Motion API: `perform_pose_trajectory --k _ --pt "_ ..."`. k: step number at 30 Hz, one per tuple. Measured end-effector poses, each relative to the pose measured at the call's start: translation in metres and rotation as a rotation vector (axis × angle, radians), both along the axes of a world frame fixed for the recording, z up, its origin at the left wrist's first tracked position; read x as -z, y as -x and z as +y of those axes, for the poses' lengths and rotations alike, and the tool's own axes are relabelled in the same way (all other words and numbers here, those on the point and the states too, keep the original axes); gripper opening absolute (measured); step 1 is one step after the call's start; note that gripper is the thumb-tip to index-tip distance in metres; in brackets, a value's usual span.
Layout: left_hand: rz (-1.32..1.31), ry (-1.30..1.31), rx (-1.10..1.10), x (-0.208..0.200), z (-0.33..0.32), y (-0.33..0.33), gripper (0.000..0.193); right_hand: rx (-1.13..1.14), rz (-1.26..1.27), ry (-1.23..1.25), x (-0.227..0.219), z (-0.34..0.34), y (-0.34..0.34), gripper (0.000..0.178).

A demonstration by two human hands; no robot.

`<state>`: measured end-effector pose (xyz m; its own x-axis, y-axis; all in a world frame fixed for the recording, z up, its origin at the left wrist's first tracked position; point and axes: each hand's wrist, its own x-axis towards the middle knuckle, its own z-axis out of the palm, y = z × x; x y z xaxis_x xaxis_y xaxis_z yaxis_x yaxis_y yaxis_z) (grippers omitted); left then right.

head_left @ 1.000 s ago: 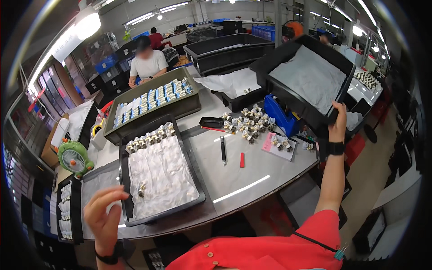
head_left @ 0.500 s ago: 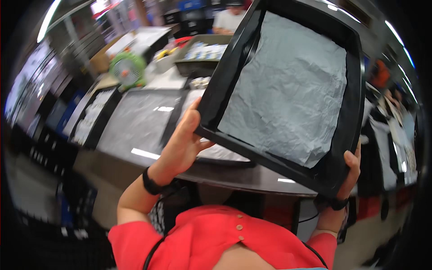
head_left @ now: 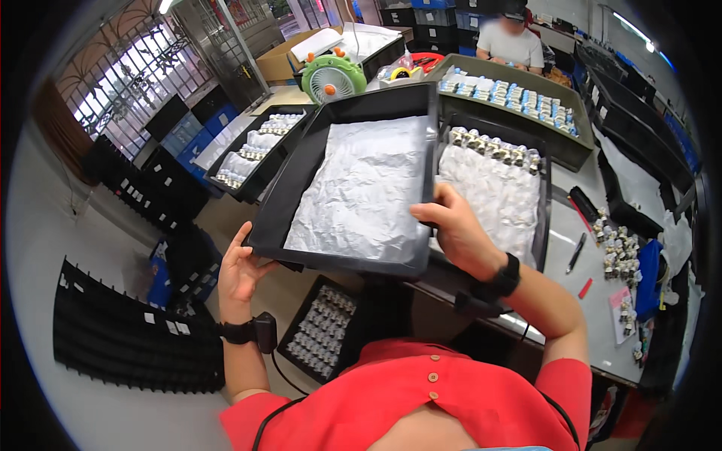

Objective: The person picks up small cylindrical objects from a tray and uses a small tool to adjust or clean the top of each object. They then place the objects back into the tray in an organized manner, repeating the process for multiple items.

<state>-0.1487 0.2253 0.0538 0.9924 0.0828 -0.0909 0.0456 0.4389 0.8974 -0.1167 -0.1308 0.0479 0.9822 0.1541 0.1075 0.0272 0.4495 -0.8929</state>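
Observation:
A black plastic tray (head_left: 301,169), lined with a crumpled whitish paper sheet (head_left: 361,188), is held up in front of me over the table's left part. My left hand (head_left: 241,267) supports its near left corner, with the thumb under the edge. At the near right, my right hand (head_left: 455,225) grips the tray wall, its thumb over the rim; the fingers behind the wall are hidden. Just right of it, another black tray (head_left: 543,203) on the table carries crumpled paper, with a row of small metal parts (head_left: 496,146) at its far end.
A narrow black tray of parts (head_left: 259,150) stands left, a green fan (head_left: 333,79) beyond. An olive crate (head_left: 587,146) holds blue-white pieces; a person (head_left: 511,45) sits behind it. A pen (head_left: 577,252) and loose metal parts (head_left: 620,252) lie right. Below is a floor tray (head_left: 320,331).
The tray has swung from the right to the left and come lower, with both hands still on it. My view has turned, now showing the olive crate and parts on the right.

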Motion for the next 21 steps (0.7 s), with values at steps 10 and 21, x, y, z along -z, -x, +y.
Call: perform_pose_trajectory --k 10,21 --pt "0.107 -0.053 -0.027 0.074 0.101 -0.072 0.052 -0.032 0.213 0.167 0.063 0.087 -0.050 0.032" --pt "-0.413 -1.444 -0.008 0.039 0.040 -0.123 0.051 -0.234 0.045 0.499 0.007 0.055 -0.007 0.058"
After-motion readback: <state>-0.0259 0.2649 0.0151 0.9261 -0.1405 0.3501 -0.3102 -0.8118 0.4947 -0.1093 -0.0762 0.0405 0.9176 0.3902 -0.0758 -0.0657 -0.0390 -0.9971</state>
